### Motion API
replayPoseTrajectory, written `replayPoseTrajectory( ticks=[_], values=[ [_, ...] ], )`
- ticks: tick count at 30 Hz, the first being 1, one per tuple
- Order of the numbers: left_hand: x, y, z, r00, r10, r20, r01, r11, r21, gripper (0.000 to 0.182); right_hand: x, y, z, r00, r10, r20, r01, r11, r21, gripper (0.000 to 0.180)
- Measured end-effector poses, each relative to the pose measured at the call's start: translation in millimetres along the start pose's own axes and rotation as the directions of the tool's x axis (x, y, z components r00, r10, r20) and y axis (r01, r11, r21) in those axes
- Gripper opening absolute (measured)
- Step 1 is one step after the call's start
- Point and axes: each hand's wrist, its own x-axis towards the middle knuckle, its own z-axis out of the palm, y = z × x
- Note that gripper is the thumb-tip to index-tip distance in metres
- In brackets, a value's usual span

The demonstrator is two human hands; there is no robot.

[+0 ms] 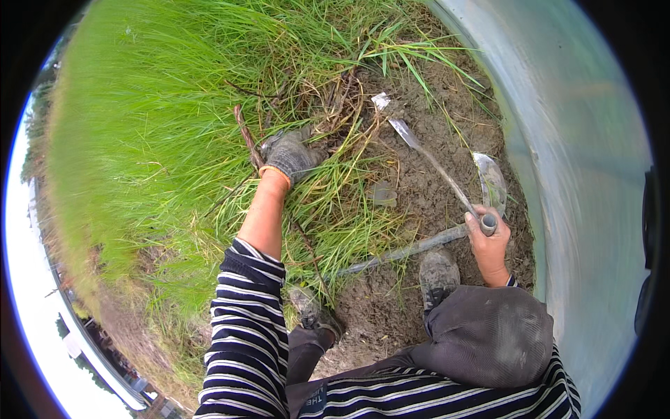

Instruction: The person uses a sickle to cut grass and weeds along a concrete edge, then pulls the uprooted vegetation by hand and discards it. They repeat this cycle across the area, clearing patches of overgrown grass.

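My left hand wears a grey knit glove with an orange cuff and reaches down into the long green grass. A thick brown stick lies against its wrist side; its fingertips are partly hidden among stems and dry roots. Bare, my right hand is closed around the handle end of a hand weeding tool, a round hollow tube seen end-on. The tool's thin metal shaft runs up and left to a narrow flat blade, which is over the muddy soil beside the uprooted-looking dry stems.
Translucent plastic sheeting rises along the right. A grey pipe or hose crosses the soil past my muddy shoes. A pale curved piece lies near the sheeting, and a thin twig lies by my other foot.
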Motion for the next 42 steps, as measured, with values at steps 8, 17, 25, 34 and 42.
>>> replayPoseTrajectory(
  ticks=[8,17,25,34,42],
  values=[
    [-93,16,5,0.992,-0.025,0.127,0.007,0.99,0.143,0.045,9,-13,0,0.998,-0.054,0.023,0.055,0.998,-0.025,0.015],
    [-198,46,29,0.925,0.253,0.285,-0.322,0.918,0.23,0.057,13,10,2,0.99,0.138,-0.017,-0.139,0.99,-0.011,0.013],
    [-151,50,16,0.949,0.314,0.02,-0.291,0.85,0.44,0.032,22,3,14,0.988,-0.124,0.096,0.128,0.991,-0.042,0.015],
    [25,96,28,0.814,0.573,-0.098,-0.447,0.725,0.523,0.047,19,-23,-4,0.934,-0.268,0.238,0.331,0.9,-0.284,0.017],
    [63,79,16,0.799,0.571,0.19,-0.572,0.622,0.534,0.063,6,-29,-44,0.948,-0.278,0.155,0.317,0.862,-0.395,0.014]
  ],
)
